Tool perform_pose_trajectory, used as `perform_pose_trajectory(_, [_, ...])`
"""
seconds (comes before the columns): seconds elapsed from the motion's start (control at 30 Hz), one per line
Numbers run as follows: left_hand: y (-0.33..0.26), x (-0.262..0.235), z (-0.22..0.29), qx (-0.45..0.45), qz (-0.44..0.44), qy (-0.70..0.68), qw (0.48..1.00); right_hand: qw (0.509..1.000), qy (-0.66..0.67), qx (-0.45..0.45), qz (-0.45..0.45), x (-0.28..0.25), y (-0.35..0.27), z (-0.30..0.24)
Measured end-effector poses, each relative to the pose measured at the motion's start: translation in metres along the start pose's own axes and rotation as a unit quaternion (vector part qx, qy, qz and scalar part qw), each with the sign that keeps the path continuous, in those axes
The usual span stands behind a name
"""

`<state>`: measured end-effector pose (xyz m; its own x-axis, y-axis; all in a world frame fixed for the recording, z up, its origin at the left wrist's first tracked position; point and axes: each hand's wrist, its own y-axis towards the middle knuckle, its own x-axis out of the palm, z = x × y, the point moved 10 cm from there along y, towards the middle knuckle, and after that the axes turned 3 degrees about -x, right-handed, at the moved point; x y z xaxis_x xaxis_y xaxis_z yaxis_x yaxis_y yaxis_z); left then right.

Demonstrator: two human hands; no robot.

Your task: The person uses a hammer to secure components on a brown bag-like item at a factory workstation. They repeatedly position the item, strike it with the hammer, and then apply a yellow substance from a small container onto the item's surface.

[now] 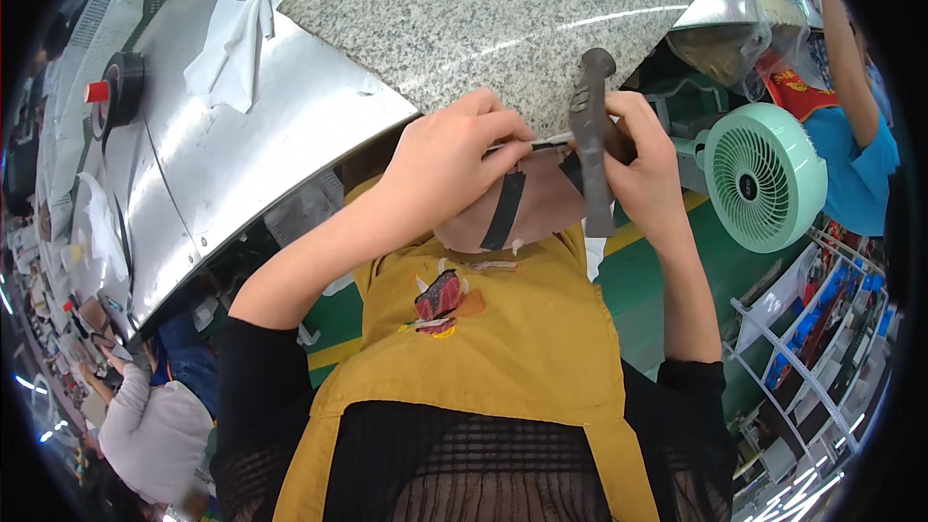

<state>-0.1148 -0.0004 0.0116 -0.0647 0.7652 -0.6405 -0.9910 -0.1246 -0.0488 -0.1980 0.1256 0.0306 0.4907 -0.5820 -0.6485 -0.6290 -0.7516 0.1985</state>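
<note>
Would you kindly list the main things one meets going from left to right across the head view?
Black round object with a red end, white cloth, left hand, dark grey hammer, right hand, pale green fan, another person's blue shirt.

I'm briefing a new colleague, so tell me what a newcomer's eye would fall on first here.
Probably the mustard apron in the lower middle, with its dark red motif. Next, the mint-green fan at right, and the dark hammer at the right hand, near the speckled stone slab.
</note>
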Motion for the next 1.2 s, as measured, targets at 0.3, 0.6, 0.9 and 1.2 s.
perform_pose_trajectory(0.3, [-0.013,-0.006,0.02,0.196,0.111,0.075,0.971,0.986,0.047,0.11,-0.12,-0.022,-0.017,-0.02])
perform_pose_trajectory(0.6, [-0.022,0.006,0.037,0.33,0.085,0.206,0.917,0.981,0.005,0.074,-0.18,-0.011,-0.009,-0.036])
perform_pose_trajectory(0.9, [-0.022,0.003,0.038,0.344,0.131,0.245,0.897,0.967,0.007,0.094,-0.238,0.001,-0.005,-0.038])
perform_pose_trajectory(1.2, [-0.016,-0.007,0.024,0.284,0.08,0.159,0.942,0.972,-0.029,0.055,-0.226,0.011,-0.009,-0.039])
